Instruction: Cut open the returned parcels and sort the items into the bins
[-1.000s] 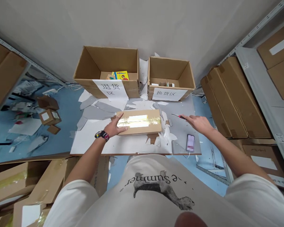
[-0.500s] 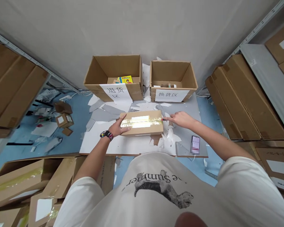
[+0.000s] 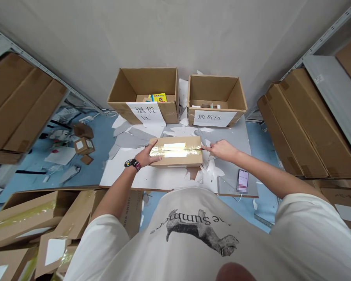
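The right hand (image 3: 224, 151) pinches a slim knife (image 3: 203, 148), fingers curled and forefinger reaching along it, its tip at the near-side end of the taped box (image 3: 178, 160). Across the box from those fingers, the left hand (image 3: 144, 157) braces the other end, thumb and forefinger spread wide and pressed to the cardboard; how its other fingers lie I cannot tell. The step looks like starting a cut in the tape (image 3: 192, 150); a stroke from here would call for a shallow blade and a firm brace clear of its line. Beyond the fingers stand two open cartons (image 3: 171, 113) (image 3: 193, 119); the phone (image 3: 242, 180) lies bodyward of the right hand. A second ago the knife was well apart from the box; now it meets it, while the left hand's hold is much the same.
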Tool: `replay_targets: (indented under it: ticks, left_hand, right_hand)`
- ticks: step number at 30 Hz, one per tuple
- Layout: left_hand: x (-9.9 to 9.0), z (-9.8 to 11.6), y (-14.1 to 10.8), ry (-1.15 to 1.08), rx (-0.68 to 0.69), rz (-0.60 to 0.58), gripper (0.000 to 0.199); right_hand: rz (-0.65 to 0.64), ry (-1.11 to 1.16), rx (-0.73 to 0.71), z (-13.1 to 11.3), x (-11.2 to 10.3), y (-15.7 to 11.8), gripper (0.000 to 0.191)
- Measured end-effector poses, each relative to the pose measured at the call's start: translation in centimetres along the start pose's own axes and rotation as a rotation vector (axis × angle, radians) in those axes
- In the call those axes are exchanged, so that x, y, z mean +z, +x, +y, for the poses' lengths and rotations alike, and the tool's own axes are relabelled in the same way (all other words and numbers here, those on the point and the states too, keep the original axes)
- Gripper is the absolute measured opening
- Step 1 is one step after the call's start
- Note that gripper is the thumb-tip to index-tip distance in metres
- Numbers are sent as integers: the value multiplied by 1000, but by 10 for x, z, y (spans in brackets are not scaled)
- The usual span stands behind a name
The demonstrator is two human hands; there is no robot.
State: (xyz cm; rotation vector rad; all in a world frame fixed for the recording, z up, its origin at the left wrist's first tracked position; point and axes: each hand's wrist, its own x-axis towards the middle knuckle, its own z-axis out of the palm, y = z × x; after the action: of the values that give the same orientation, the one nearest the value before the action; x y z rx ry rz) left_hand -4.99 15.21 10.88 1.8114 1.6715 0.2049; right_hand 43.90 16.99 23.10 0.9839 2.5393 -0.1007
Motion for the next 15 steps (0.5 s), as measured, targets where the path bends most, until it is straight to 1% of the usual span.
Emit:
replay_targets:
  ticks: [4, 9, 12, 15]
  left_hand:
    - [-1, 3, -1, 39, 15, -26, 135]
    - [0, 5, 0, 43, -8, -31, 135]
    - [0, 4, 3, 34, 23, -23, 134]
    - [-2, 3, 3, 48, 31, -32, 132]
  right_hand:
    - [6, -74, -19, 13, 3, -8, 72]
    - [2, -141, -18, 23, 6, -1, 70]
    - [12, -122, -18, 24, 10, 3, 71]
    - [21, -74, -19, 30, 23, -1, 74]
